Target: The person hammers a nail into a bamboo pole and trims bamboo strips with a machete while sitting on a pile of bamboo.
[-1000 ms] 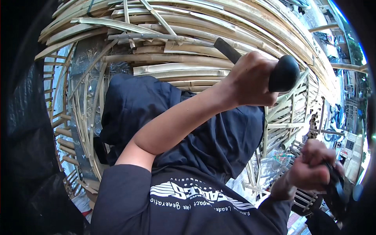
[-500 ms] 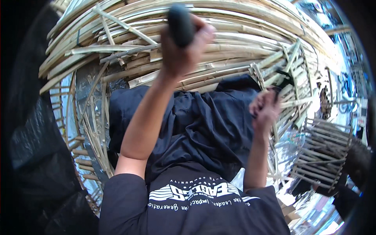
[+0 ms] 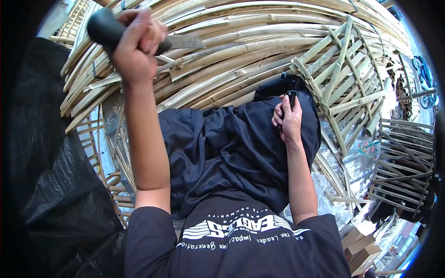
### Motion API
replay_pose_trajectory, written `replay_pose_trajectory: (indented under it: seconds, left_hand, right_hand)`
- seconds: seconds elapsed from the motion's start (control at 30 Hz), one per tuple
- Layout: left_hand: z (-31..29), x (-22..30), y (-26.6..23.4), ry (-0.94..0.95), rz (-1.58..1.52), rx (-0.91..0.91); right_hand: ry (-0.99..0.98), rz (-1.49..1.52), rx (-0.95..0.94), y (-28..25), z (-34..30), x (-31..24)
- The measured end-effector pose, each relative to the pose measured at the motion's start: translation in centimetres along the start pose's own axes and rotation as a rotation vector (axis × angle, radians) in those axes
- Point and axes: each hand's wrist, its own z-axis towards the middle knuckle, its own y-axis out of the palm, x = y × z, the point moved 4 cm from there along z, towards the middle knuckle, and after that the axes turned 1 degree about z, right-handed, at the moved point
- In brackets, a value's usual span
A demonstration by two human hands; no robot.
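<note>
My left hand (image 3: 136,51) is raised at the upper left, fingers wrapped around the thick black handle of a knife (image 3: 186,41). Its broad grey blade points right, above the split bamboo strips (image 3: 232,51). Over the dark cloth on my lap, my right hand (image 3: 290,119) is closed on a slim black hand tool (image 3: 291,92). The thumb lies along its grip, and its dark upper end points away from me; its exact kind is unclear. Neither tool visibly touches the bamboo.
Dark cloth (image 3: 218,148) covers my lap. A lattice of bamboo pieces (image 3: 343,69) leans at the right, with a slatted bamboo rack (image 3: 401,167) beyond. Black plastic sheeting (image 3: 51,162) hangs at the left. Cardboard boxes (image 3: 361,250) stand at the lower right.
My left hand has swung left with the knife, whose blade now shows. My right hand has shifted slightly left with the black tool, from over the lattice's edge to over the dark cloth.
</note>
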Motion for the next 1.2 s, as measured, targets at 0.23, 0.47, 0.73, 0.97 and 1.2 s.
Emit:
replay_pose_trajectory:
  seconds: [0.23, 0.47, 0.73, 0.97, 1.2]
  left_hand:
    - [-1.8, 6.9, -2.8, 0.113, -0.024, -0.024]
    - [-1.4, 4.9, -0.8, 0.201, -0.003, -0.156]
    - [-0.6, -5.9, 9.9, 0.437, 0.589, -0.478]
    - [2.9, -21.3, 16.9, 0.543, 1.185, -1.175]
    - [6.6, -30.3, 19.4, 0.741, 1.372, -1.304]
  right_hand:
    - [0.033, 0.006, 0.007, 0.2, 0.3, 0.4]
    - [0.029, -0.058, -0.006, 0.3, 0.7, 0.3]
    - [0.058, 0.060, -0.001, 0.1, 0.9, 0.1]
    - [0.070, 0.262, -0.011, -0.3, 1.1, 0.1]
    - [0.109, 0.329, -0.040, -1.0, 1.8, 0.2]
